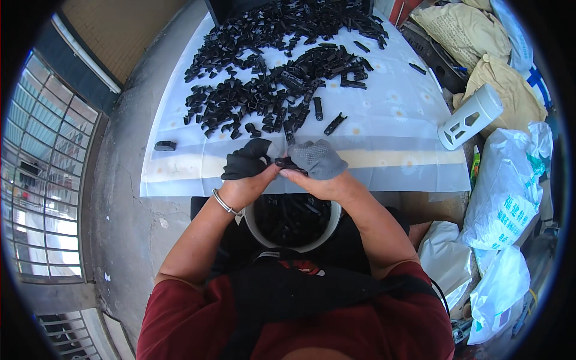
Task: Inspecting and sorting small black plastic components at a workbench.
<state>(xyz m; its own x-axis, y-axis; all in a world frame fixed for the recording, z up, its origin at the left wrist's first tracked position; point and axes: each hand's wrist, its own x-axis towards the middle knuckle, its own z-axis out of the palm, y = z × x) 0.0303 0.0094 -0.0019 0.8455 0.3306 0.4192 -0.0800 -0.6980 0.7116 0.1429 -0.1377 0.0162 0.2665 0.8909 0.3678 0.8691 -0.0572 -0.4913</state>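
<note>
Both hands meet at the near edge of the table, above a round bucket (pixel 249 225). My left hand (pixel 255 167), in a black glove that leaves the thumb bare, is closed on one end of a small black plastic part (pixel 290 165). My right hand (pixel 317 165), in a grey dotted glove with its thumb bare too, pinches the same part from the other side. The fingers hide much of it. Beyond them lies a big spread of black plastic parts (pixel 288 78), some long and slotted, others short and curved. More black pieces (pixel 291 222) fill the bucket between my legs.
A flower-patterned cloth (pixel 414 132) covers the table. One black piece (pixel 165 146) lies apart at its left. A white plastic holder (pixel 471 117) leans at the right edge, beside stuffed white sacks (pixel 503 192) and tan sacks (pixel 462 33). A barred window (pixel 48 174) is at left.
</note>
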